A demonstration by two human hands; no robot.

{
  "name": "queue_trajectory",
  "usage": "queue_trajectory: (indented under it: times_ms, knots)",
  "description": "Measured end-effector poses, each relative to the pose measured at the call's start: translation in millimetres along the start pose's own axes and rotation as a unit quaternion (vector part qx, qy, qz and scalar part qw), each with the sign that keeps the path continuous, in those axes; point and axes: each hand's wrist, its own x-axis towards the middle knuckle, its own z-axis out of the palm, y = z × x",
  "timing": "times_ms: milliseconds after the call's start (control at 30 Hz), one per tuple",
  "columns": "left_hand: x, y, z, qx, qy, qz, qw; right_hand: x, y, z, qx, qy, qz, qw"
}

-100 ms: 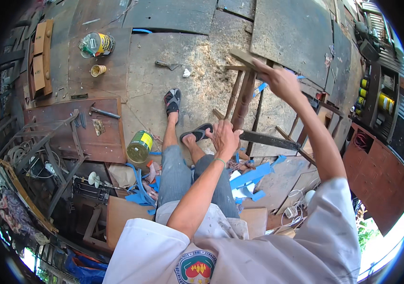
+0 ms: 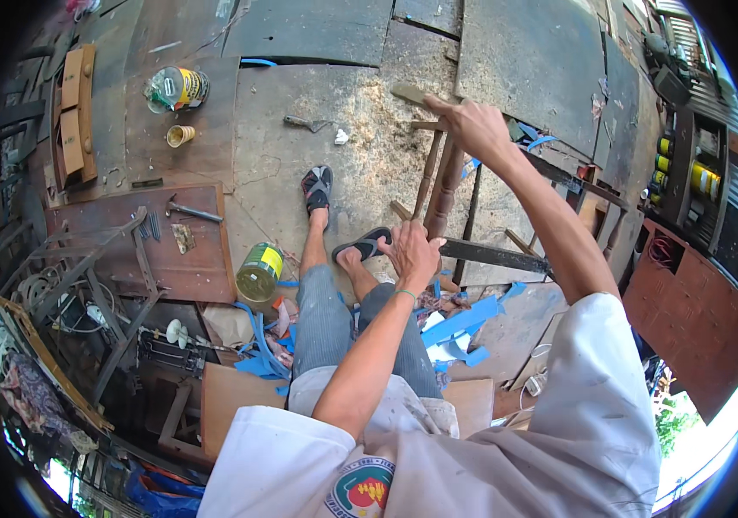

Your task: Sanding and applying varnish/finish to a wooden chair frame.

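A brown wooden chair frame (image 2: pixel 446 186) with turned spindles stands tilted in front of me. My left hand (image 2: pixel 412 255) is closed on its near corner, where a dark rail (image 2: pixel 494 255) runs off to the right. Above the frame's far end, my right hand (image 2: pixel 475 131) grips a flat tan wooden strip (image 2: pixel 408 93), whose free end points left over the sawdust. Its underside is hidden, so I cannot tell whether it touches the frame. My fingers cover the strip's other end.
Sawdust (image 2: pixel 369 112) covers the floor boards ahead. A scraper (image 2: pixel 307 123), paper cup (image 2: pixel 180 135) and paint can (image 2: pixel 180 88) lie or stand to the left. Closer are a yellow-green can (image 2: pixel 260 271), a hammer (image 2: pixel 194 208) on a brown panel (image 2: pixel 200 242), and blue scraps (image 2: pixel 464 319).
My right hand has moved left and slightly away from me with the wooden strip. The left hand keeps its place on the chair frame.
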Motion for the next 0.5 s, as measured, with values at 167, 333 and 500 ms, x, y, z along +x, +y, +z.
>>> queue_trajectory:
  times_ms: [167,333,500]
  knots:
    - [-5,1,-10,0.001,0.021,0.003,1.000,-66,48,-54,0.132,0.071,0.042,0.988]
    - [0,3,2,0.008,0.042,0.052,0.998,-69,51,8,0.125,0.090,0.065,0.986]
    - [-2,-11,10,0.039,0.018,0.021,0.999,-17,55,-5,0.154,0.098,0.074,0.980]
